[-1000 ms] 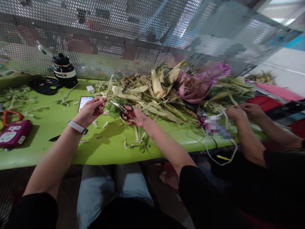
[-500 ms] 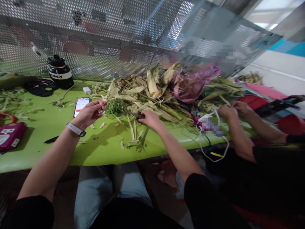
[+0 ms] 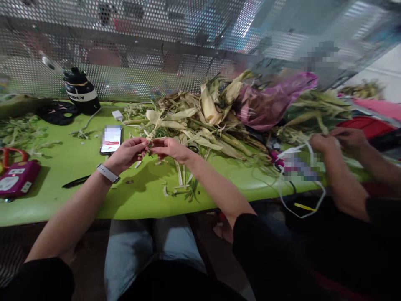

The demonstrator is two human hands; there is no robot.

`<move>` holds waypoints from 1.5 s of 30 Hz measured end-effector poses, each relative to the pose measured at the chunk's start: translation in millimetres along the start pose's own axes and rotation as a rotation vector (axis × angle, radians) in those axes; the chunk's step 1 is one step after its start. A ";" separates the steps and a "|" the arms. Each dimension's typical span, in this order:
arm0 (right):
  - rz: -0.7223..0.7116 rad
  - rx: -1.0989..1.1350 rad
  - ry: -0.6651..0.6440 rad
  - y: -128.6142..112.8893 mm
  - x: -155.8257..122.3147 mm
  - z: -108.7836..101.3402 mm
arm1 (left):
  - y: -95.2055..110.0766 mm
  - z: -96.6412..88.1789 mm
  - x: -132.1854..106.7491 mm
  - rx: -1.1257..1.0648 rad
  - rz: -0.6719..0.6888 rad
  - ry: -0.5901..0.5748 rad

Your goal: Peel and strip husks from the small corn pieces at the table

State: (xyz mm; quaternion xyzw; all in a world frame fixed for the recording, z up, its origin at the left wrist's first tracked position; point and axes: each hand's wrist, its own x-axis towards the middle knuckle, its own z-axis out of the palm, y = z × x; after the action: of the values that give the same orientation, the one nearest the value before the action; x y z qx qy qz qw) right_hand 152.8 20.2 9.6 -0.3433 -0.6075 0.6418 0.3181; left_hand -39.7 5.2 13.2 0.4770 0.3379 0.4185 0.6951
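Observation:
My left hand (image 3: 134,150), with a pale watch band at its wrist, pinches a small pale-green knotted piece of corn husk (image 3: 151,138). My right hand (image 3: 169,149) meets it from the other side, thumb and fingers closed on the same piece. Fingers partly cover the piece, so its full shape is hidden. Just behind the right hand, a dark loop that looks like a scissors handle (image 3: 193,149) lies among husk strips. A heap of dried corn husks (image 3: 188,113) spreads beyond both hands, and cut strips (image 3: 181,173) lie nearer the table edge.
On the green table (image 3: 125,205) are a phone (image 3: 111,140), a dark blade-like object (image 3: 75,181), a purple box (image 3: 20,177) and a black bottle (image 3: 81,92). A pink plastic bag (image 3: 266,104) rests on the husks. At right, another person's hands (image 3: 338,140) work near a white cord.
My right hand has let go of the scissors and moved left to join my left hand at the husk piece. The view has shifted slightly, moving the surroundings rightward.

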 end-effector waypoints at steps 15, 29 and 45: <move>-0.077 -0.122 0.227 -5.8 -20.4 -15.8 | -7.4 -4.7 6.2 0.047 -0.114 0.059; -0.236 -0.295 0.445 -3.8 -20.1 -31.6 | -7.2 -8.8 6.8 0.121 -0.130 0.067; -0.499 -0.663 0.453 -16.2 -32.1 -31.2 | -12.1 -4.8 5.1 0.674 0.029 -0.032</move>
State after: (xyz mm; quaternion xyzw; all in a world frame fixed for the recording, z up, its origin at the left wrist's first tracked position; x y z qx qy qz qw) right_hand 196.5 12.2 26.7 -0.4012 -0.7589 0.2260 0.4604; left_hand -38.6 9.3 -0.1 0.6912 0.4396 0.2855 0.4975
